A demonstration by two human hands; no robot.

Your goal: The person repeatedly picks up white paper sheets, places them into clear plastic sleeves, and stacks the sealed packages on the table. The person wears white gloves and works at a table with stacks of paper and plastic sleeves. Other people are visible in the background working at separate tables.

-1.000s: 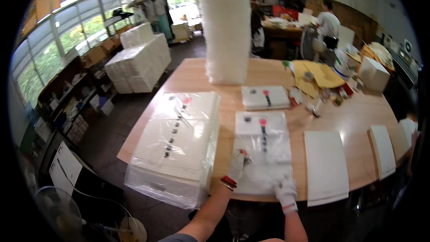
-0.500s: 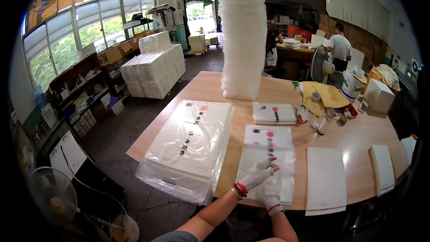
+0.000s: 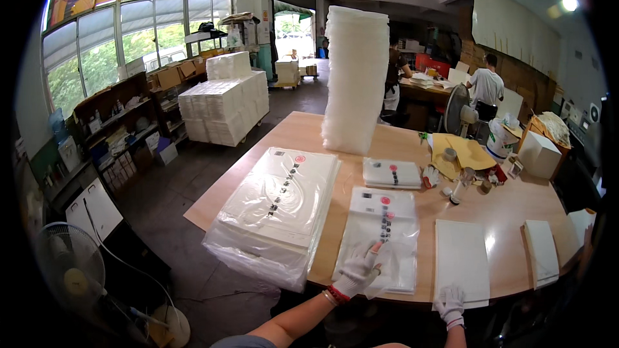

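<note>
My left hand, in a white glove with bare fingertips, is over a pile of clear printed plastic bags. Its fingers are closed on the loose film of the top plastic bag, near the open end toward me. Further right, my right hand, also gloved, rests with fingers stretched out on the near edge of a stack of white sheets. To the left lies a tall pile of white sheets in clear printed bags. A smaller bagged pile sits behind the loose bags.
A tall stack of translucent white material stands at the table's back. Jars, yellow paper and a white box are at the right. A narrow white stack lies near the right edge. Two people work behind.
My right hand has left the bags and moved right to the white sheet stack. My left hand has shifted slightly left and down, over the bags. The view has tilted a little.
</note>
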